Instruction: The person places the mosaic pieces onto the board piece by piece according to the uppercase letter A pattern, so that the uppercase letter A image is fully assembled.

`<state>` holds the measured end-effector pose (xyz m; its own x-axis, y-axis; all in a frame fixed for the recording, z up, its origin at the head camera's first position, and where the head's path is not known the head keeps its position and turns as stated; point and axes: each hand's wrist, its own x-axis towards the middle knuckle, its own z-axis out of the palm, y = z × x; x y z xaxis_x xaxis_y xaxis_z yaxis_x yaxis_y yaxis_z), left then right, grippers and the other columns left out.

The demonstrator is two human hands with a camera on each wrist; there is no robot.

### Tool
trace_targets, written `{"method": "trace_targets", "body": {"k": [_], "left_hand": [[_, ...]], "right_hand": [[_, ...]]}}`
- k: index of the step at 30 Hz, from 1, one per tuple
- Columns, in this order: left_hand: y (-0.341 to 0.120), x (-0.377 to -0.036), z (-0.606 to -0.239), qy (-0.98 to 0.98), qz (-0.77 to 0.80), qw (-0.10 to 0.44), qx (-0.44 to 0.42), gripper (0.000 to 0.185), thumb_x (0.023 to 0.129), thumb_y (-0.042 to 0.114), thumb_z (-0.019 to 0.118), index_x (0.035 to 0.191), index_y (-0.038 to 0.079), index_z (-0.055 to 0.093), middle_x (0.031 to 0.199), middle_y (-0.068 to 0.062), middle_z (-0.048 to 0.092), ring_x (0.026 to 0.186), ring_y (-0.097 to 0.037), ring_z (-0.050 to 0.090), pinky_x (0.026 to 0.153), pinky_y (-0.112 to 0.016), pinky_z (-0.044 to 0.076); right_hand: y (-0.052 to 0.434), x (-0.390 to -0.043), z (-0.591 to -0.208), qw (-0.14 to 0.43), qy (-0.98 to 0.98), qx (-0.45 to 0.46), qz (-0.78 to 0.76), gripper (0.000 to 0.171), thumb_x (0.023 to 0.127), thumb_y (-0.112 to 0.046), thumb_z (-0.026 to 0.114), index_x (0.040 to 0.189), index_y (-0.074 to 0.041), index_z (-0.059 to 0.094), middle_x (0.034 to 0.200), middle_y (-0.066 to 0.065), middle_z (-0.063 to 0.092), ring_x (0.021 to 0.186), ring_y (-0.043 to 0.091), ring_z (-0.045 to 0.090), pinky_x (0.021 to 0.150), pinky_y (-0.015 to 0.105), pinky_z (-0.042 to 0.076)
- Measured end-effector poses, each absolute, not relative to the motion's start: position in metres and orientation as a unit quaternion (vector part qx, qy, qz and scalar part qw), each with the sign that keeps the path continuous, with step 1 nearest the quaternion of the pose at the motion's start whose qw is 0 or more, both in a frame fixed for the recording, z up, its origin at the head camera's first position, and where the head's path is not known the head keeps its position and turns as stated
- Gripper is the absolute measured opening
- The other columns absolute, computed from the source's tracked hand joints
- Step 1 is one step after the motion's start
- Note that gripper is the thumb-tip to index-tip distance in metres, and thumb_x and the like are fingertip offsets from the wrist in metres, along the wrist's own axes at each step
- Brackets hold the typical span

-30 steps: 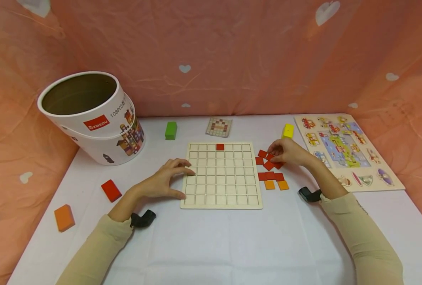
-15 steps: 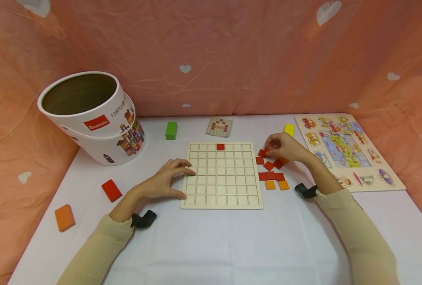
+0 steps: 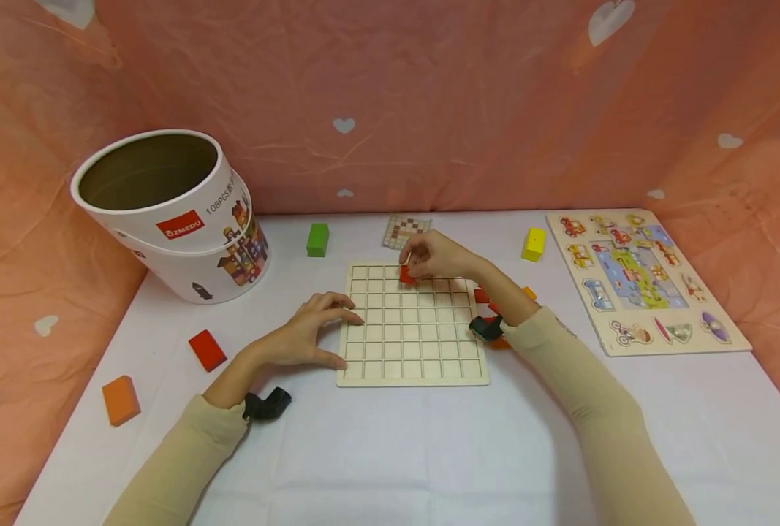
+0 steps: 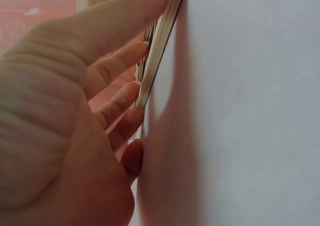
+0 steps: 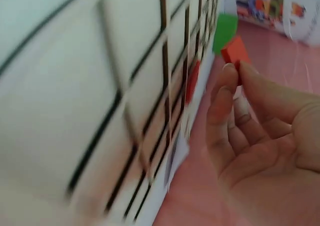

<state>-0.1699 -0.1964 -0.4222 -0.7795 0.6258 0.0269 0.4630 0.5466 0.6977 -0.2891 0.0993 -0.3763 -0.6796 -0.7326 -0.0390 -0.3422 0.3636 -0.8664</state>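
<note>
A pale wooden grid board (image 3: 392,351) lies flat in the middle of the table. My right hand (image 3: 437,254) is over its far edge, pinching a red square tile (image 5: 236,49) between thumb and fingertips. Another red tile (image 5: 192,84) lies in a top-row square, just below the held one. At the board's left edge, my left hand (image 3: 304,332) touches with spread fingers and thumb; the left wrist view shows the fingertips against the edge. Loose red tiles (image 3: 482,296) and orange tiles (image 3: 500,343) lie right of the board, partly hidden behind my right wrist.
A patterned card (image 3: 399,230) lies beyond the board. Around it stand a green block (image 3: 318,240) and a yellow block (image 3: 534,244). At left are a large bucket (image 3: 172,237), a red block (image 3: 207,351) and an orange block (image 3: 120,400); at right, a picture puzzle (image 3: 603,307).
My right hand has picked a red tile from the loose group and carried it left to the top of the board. My left hand has stayed at the board's edge.
</note>
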Motion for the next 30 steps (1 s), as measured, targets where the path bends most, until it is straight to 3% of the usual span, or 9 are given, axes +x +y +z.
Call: {"method": "trace_targets", "body": {"k": [9, 18, 22, 24, 26, 28, 30], "left_hand": [[-0.196, -0.171, -0.421, 0.868, 0.365, 0.122, 0.313, 0.063, 0.072, 0.031, 0.09, 0.128, 0.017, 0.065, 0.144, -0.009, 0.041, 0.134, -0.033, 0.031, 0.109, -0.061, 0.019], [-0.197, -0.171, -0.422, 0.867, 0.369, 0.123, 0.312, 0.062, 0.073, 0.03, 0.09, 0.128, 0.017, 0.065, 0.143, -0.009, 0.041, 0.134, -0.034, 0.03, 0.109, -0.061, 0.018], [-0.198, -0.171, -0.423, 0.867, 0.369, 0.123, 0.312, 0.062, 0.073, 0.031, 0.09, 0.129, 0.017, 0.065, 0.143, -0.009, 0.041, 0.134, -0.034, 0.03, 0.109, -0.062, 0.018], [-0.198, -0.171, -0.423, 0.867, 0.368, 0.123, 0.312, 0.062, 0.074, 0.031, 0.089, 0.129, 0.017, 0.064, 0.143, -0.01, 0.041, 0.134, -0.034, 0.03, 0.109, -0.062, 0.019], [-0.198, -0.171, -0.423, 0.867, 0.368, 0.123, 0.312, 0.062, 0.073, 0.031, 0.089, 0.129, 0.017, 0.064, 0.144, -0.01, 0.041, 0.134, -0.034, 0.03, 0.109, -0.062, 0.019], [-0.198, -0.171, -0.423, 0.868, 0.367, 0.123, 0.312, 0.062, 0.073, 0.031, 0.089, 0.128, 0.016, 0.065, 0.144, -0.01, 0.041, 0.134, -0.034, 0.03, 0.109, -0.062, 0.019], [-0.198, -0.171, -0.423, 0.868, 0.366, 0.123, 0.311, 0.062, 0.073, 0.031, 0.089, 0.128, 0.016, 0.065, 0.143, -0.01, 0.041, 0.134, -0.034, 0.031, 0.109, -0.062, 0.019]], "right_hand": [[0.072, -0.288, -0.386, 0.214, 0.804, -0.335, -0.442, 0.013, 0.086, 0.016, 0.064, 0.098, 0.012, 0.066, 0.093, 0.02, 0.066, 0.078, 0.023, 0.065, 0.071, 0.029, 0.053], [0.075, -0.285, -0.382, 0.213, 0.817, -0.354, -0.401, 0.017, 0.089, 0.007, 0.067, 0.106, 0.009, 0.069, 0.1, 0.018, 0.069, 0.085, 0.025, 0.063, 0.073, 0.03, 0.052], [0.084, -0.28, -0.38, 0.188, 0.821, -0.365, -0.397, 0.024, 0.094, -0.001, 0.065, 0.115, 0.008, 0.067, 0.115, 0.02, 0.065, 0.1, 0.031, 0.062, 0.086, 0.039, 0.051], [0.09, -0.276, -0.378, 0.171, 0.831, -0.374, -0.375, 0.033, 0.097, -0.009, 0.063, 0.127, 0.006, 0.062, 0.132, 0.022, 0.057, 0.121, 0.036, 0.052, 0.099, 0.048, 0.044], [0.096, -0.268, -0.377, 0.164, 0.85, -0.382, -0.323, 0.048, 0.101, -0.021, 0.059, 0.142, 0.001, 0.051, 0.151, 0.02, 0.041, 0.142, 0.039, 0.03, 0.111, 0.058, 0.028], [0.1, -0.259, -0.377, 0.168, 0.871, -0.387, -0.251, 0.061, 0.103, -0.035, 0.053, 0.154, -0.006, 0.036, 0.163, 0.015, 0.021, 0.15, 0.039, 0.006, 0.114, 0.063, 0.009], [0.102, -0.249, -0.377, 0.174, 0.889, -0.389, -0.167, 0.07, 0.103, -0.049, 0.046, 0.159, -0.014, 0.023, 0.167, 0.008, 0.007, 0.151, 0.036, -0.01, 0.113, 0.065, -0.003]]}}
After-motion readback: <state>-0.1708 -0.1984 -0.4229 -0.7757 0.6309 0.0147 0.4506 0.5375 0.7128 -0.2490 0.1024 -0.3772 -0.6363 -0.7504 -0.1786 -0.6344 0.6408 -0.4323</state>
